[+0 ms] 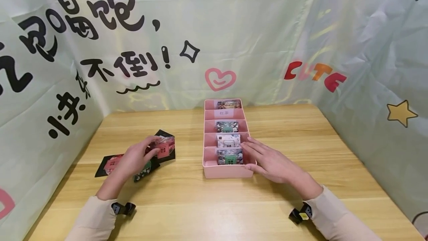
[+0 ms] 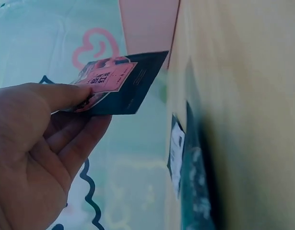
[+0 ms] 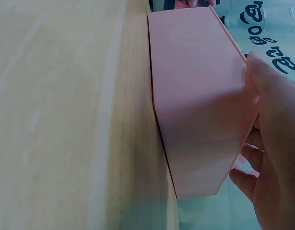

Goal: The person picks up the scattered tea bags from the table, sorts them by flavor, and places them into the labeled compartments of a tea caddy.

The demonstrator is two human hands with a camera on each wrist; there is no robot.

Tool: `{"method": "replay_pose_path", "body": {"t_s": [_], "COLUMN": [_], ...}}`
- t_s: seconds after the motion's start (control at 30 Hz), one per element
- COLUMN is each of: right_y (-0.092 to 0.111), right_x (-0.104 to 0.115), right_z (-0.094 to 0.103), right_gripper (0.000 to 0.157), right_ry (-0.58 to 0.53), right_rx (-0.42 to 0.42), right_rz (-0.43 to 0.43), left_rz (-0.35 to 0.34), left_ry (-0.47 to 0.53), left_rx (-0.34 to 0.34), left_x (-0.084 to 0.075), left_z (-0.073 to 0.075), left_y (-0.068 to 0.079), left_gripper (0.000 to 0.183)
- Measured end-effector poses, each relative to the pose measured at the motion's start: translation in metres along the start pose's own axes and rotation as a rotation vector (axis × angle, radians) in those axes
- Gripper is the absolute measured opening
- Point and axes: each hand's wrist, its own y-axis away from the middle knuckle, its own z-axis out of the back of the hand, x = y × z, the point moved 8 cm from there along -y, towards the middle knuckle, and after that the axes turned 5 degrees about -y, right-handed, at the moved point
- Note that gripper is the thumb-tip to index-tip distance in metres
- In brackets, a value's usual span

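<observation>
My left hand (image 1: 133, 159) pinches a dark tea sachet with a pink label (image 2: 109, 79) between thumb and fingers, lifted over the left side of the table. Beneath and beside it lie another red-and-black sachet (image 1: 111, 163) and a dark sachet with some green (image 1: 143, 173), partly hidden by the hand. A long pink divided box (image 1: 228, 172) stands mid-table. My right hand (image 1: 272, 163) rests at its right rim near the front corner, fingertips on the edge. Upright sachets fill several compartments, such as a green-labelled one (image 1: 230, 158) at the front and a pale one (image 1: 229, 140) behind it.
A white paper label (image 1: 224, 113) with characters shows in the box's second compartment from the back, and a colourful sachet (image 1: 229, 104) sits in the rearmost. Printed cloth (image 1: 260, 47) encloses the wooden table (image 1: 187, 207) at the back and sides.
</observation>
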Motion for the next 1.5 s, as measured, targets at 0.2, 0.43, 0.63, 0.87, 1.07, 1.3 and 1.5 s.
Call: {"method": "replay_pose_path", "body": {"t_s": [0.2,0.43,0.63,0.87,1.07,1.3,1.5], "right_y": [0.001,0.000,0.000,0.000,-0.001,0.001,-0.001], "right_x": [0.001,0.002,0.002,0.002,0.004,0.002,0.002], "right_z": [-0.001,0.000,0.000,0.001,0.000,0.002,0.001], "right_gripper": [0.067,0.067,0.067,0.067,0.067,0.067,0.068], "right_ry": [-0.001,0.027,0.035,0.034,0.038,0.039,0.033], "right_rx": [-0.011,-0.024,-0.016,-0.017,-0.012,-0.012,0.001], "right_rz": [-0.002,0.026,0.035,0.035,0.041,0.026,0.020], "left_rz": [-0.019,-0.037,-0.050,-0.073,-0.032,-0.005,0.002], "left_ry": [-0.002,-0.004,0.026,0.078,0.100,0.129,0.166], "left_rx": [0.012,0.036,0.013,-0.027,-0.005,0.008,0.020], "left_x": [-0.009,-0.018,-0.026,-0.036,-0.040,-0.047,-0.051], "left_z": [0.002,0.001,0.005,0.014,0.015,0.013,0.010], "left_y": [-0.013,-0.030,-0.046,-0.064,-0.080,-0.103,-0.118], "left_gripper": [0.031,0.025,0.021,0.017,0.018,0.018,0.018]}}
